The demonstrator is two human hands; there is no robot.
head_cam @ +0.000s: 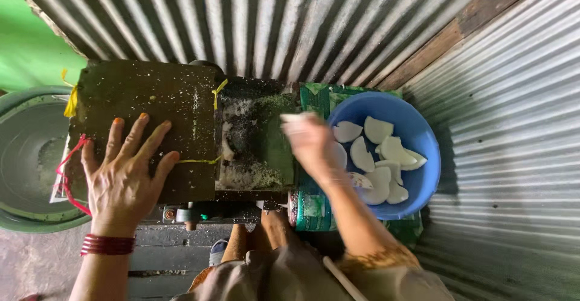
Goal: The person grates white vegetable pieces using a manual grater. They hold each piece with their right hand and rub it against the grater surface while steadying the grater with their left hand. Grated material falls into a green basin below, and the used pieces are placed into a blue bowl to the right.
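Fingers of the left hand (124, 174) spread wide and flat on the dark machine cover (145, 102), seemingly steadying it, while the blurred right hand (311, 141) pinches a white coconut piece (294, 118) above the hopper (251, 144), beside the blue bowl (423, 183).

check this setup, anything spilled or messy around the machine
White shreds are scattered over the dark machine, thickest at the opening beside the right hand. Yellow string tied round its cover looks makeshift. The blue bowl of white pieces looks tidy.
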